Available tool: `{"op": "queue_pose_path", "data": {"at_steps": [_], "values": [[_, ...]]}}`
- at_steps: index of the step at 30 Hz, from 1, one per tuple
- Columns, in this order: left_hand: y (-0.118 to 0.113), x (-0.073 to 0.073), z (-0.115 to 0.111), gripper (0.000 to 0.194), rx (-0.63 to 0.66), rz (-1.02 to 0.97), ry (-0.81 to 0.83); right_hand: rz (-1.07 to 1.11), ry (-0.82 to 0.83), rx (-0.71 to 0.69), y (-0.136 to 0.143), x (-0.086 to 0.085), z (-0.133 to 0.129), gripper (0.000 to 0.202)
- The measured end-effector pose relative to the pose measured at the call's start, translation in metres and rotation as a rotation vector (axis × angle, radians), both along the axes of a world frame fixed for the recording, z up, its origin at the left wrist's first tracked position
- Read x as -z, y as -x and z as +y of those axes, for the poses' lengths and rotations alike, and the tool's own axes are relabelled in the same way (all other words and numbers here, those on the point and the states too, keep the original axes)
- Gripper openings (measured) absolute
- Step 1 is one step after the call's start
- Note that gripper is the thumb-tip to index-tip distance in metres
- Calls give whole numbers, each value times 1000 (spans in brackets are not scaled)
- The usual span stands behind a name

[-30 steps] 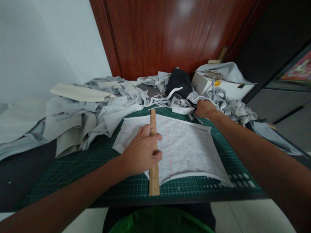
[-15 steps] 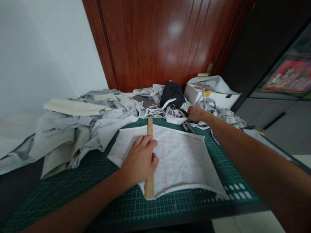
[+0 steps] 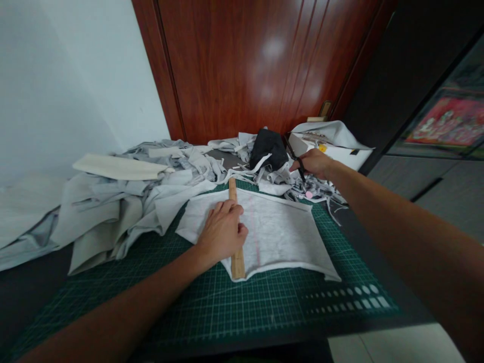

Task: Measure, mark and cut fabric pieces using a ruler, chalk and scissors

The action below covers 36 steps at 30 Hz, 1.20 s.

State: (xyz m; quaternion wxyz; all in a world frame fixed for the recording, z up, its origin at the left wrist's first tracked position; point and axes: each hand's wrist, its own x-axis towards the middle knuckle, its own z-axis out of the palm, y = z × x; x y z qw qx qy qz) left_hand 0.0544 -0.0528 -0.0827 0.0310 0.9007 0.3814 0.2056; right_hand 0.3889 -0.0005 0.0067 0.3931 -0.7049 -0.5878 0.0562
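Observation:
A wooden ruler (image 3: 237,262) lies lengthwise across a light grey piece of knit fabric (image 3: 283,232), whose edges curl. My left hand (image 3: 222,229) presses down on the ruler, fingers bent over it and thumb on its right side. Faint pink lines run down the fabric to the right of the ruler. At the far right, above a heap of scraps, my right hand (image 3: 315,164) is closed around dark scissors (image 3: 301,165), seen only in part. Both fabric and ruler rest on a green cutting mat (image 3: 212,312).
Grey and cream fabric pieces (image 3: 147,201) are piled along the left. At the back lie a black cloth bundle (image 3: 268,148), tangled scraps (image 3: 321,187) with a small pink disc (image 3: 309,194), and a white box (image 3: 348,154). A red-brown wooden door (image 3: 230,70) stands behind.
My right hand has risen from among the scraps with the dark scissors in it. The near edge of the fabric and the ruler have shifted away from me, under my left hand.

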Motion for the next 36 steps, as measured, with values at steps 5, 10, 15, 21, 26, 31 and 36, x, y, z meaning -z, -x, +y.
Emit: {"op": "queue_pose_path", "data": {"at_steps": [5,10,15,21,26,31,36], "values": [[-2,-6,3,22,-16,-51,40,538,12,-145,31,-5,-26,14],[-5,-13,6,18,-4,-6,48,994,-21,-455,90,45,-76,27],[0,-13,17,26,-18,70,24,1247,45,-592,111,94,-95,20],[31,-30,30,35,-152,180,-18,1347,47,-641,103,100,-91,18],[45,-45,-14,31,90,144,87,1359,60,-645,105,101,-91,18],[40,-41,-53,19,301,176,310,1356,68,-641,105,101,-92,17],[37,-41,-69,15,261,246,383,1351,61,-642,105,102,-93,15]]}}
